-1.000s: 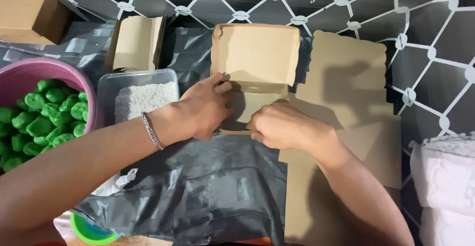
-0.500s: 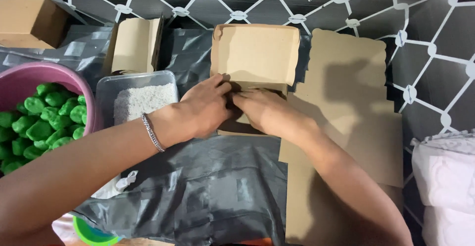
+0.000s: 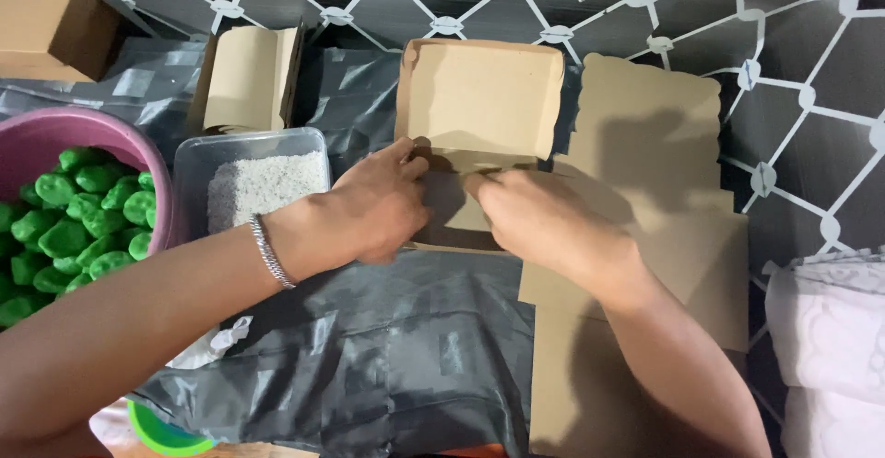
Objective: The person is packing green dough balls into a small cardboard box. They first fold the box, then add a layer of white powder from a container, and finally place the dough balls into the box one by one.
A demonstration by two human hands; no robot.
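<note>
A small brown cardboard box (image 3: 479, 99) lies open on grey plastic sheeting, its lid standing up at the back. My left hand (image 3: 383, 205), with a silver bracelet on the wrist, pinches the box's left front flap. My right hand (image 3: 539, 218) grips the front wall of the same box from the right. Both hands cover the box's tray, so its inside is hidden. Flat unfolded cardboard blanks (image 3: 664, 191) lie stacked to the right under my right forearm.
A pink bowl (image 3: 55, 131) of green lumps sits at the left. Beside it stands a clear tub (image 3: 249, 154) of white grains. A folded box (image 3: 249, 76) and another carton (image 3: 51, 29) lie behind. White cloth (image 3: 830, 347) is at the right; a green cup rim (image 3: 161, 430) below.
My right hand has slid left and forward onto the box's front wall, meeting my left hand. The left hand has stayed on the box flap.
</note>
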